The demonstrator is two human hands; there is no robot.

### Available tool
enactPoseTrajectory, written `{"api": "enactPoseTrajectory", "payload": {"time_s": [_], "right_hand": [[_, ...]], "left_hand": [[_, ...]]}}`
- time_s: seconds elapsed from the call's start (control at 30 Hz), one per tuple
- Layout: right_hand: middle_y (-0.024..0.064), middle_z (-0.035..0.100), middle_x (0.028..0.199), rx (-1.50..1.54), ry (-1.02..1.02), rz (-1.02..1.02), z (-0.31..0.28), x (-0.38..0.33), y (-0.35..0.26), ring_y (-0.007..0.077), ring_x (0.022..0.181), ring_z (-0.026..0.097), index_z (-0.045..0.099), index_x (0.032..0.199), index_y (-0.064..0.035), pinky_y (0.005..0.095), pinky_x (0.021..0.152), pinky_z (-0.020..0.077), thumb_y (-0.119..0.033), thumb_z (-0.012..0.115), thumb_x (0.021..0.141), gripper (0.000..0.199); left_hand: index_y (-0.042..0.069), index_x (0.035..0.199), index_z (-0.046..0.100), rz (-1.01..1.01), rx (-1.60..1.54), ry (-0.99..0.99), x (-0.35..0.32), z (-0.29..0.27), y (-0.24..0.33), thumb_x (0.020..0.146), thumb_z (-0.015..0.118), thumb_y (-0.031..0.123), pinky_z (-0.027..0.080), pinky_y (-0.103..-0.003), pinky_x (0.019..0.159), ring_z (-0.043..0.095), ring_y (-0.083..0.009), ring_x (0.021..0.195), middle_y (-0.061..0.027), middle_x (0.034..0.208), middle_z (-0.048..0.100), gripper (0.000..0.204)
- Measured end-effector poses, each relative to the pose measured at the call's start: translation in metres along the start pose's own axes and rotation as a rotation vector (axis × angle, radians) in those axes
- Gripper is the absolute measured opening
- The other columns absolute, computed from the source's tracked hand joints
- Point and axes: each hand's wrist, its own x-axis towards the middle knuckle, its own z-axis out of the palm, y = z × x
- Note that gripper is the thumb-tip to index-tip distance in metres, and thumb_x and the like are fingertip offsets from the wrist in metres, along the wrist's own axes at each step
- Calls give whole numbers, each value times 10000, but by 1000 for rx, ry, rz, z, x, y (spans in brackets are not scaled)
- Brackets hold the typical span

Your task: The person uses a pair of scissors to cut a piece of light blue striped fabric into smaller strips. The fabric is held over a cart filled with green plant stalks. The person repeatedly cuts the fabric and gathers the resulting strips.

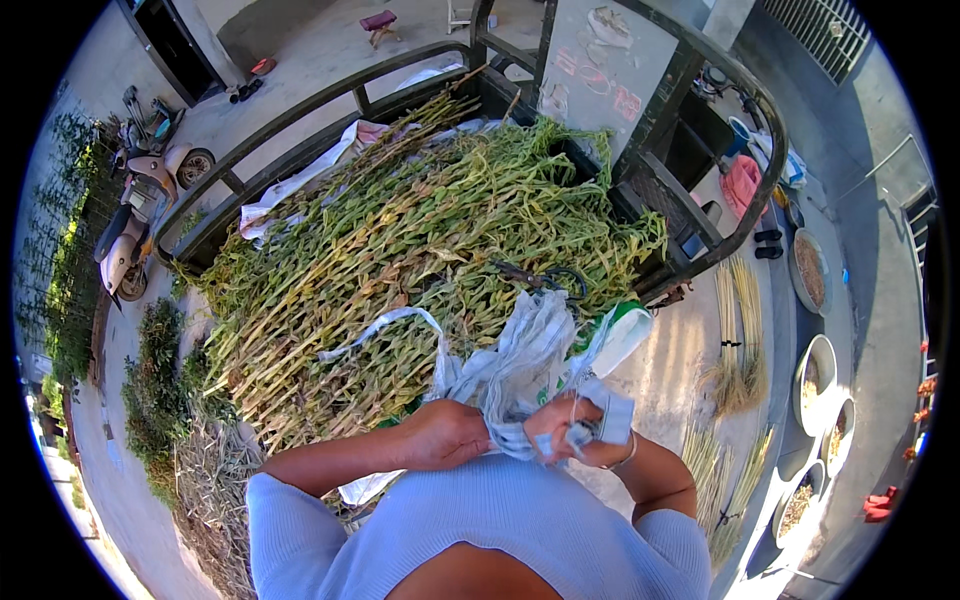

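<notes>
Close against my body, my left hand (442, 435) is closed on a bunch of white woven plastic strips (530, 325). My right hand (585, 432) grips the same bunch from the other side, its fingers wrapped round a crumpled, folded part. One loose strip trails left over the cut green stalks (370, 270), which lie heaped in a cart bed. On top of the heap, just beyond the strips, rest dark-handled scissors (540, 278). A white and green plastic sack (622, 328) hangs beside my right hand, partly hidden by the strips.
Dark metal rails (310, 112) frame the cart bed. At the right stand a straw broom (738, 330), basins of dried material (810, 270) and a pink sack (742, 185). A scooter (125, 235) is parked at the left, near dry stalks (212, 480) on the ground.
</notes>
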Motion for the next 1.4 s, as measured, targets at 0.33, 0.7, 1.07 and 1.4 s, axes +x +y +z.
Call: {"api": "enactPoseTrajectory", "payload": {"time_s": [0.33,0.7,1.07,1.4], "right_hand": [[131,585,718,-567,426,-146,-87,-82,-109,189,520,542,554,847,39,301,476,462,-207,632,792,264],[2,480,701,-168,1234,-1,-89,-124,-44,53,505,349,523,911,-55,184,416,244,-141,623,847,147],[-30,421,621,-563,1425,66,-19,-172,-48,47,426,287,442,703,-99,219,386,195,-209,548,898,248],[-18,508,651,-445,1170,239,9,-142,25,53,480,413,558,818,-45,204,406,301,-159,661,814,153]], "left_hand": [[19,665,495,-404,-204,387,-89,-54,20,913,495,196,387,-322,500,429,-143,496,-74,546,420,304],[12,838,534,-880,268,1266,-195,-36,-48,866,569,370,360,-269,477,492,-133,562,-40,650,501,361],[39,808,563,-1158,533,339,-221,28,-59,605,767,198,458,-431,628,580,-364,735,-162,760,604,329],[79,844,650,-1039,267,323,-263,85,-29,612,738,164,456,-408,695,577,-319,826,-124,809,601,262]]}}
